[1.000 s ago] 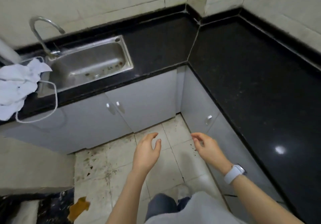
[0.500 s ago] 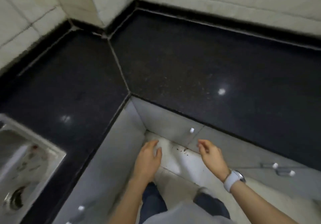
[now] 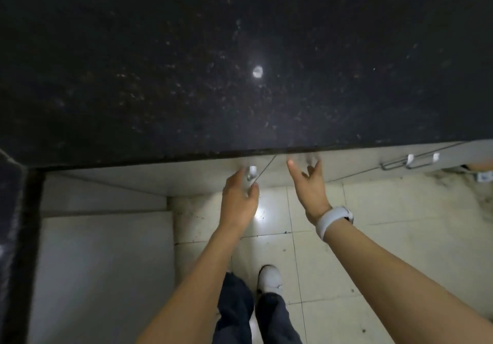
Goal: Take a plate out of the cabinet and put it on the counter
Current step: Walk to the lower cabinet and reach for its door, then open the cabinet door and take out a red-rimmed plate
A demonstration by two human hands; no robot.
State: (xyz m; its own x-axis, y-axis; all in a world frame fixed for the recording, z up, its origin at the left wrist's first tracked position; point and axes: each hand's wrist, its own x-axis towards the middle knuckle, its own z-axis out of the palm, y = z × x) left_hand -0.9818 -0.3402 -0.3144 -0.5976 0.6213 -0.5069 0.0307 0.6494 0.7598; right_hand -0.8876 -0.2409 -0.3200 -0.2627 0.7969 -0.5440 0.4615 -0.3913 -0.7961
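While both arms reach under counter (image 3: 240, 50): left hand (image 3: 238, 199) fingers at cabinet door knob (image 3: 251, 170), grip unclear; right hand (image 3: 310, 183) spread, empty; plate unseen.

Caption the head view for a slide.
Both hands reach for closed cabinet doors under the black counter: left hand at a small knob, right hand open beside it.

Both forearms extend forward and down from the near edge, bare, converging slightly toward the far side. Left hand (image 3: 239, 201): back of hand up, fingers curled loosely forward, tips motion-blurred, thumb on the right side; contact with anything cannot be told. Right hand (image 3: 309, 186): wrist bent up, palm facing left, fingers (image 3: 293, 170) spread and extended, empty. Right wrist carries a white watch (image 3: 334, 220). Hands sit side by side, apart. Dark trouser legs and one white shoe show below.
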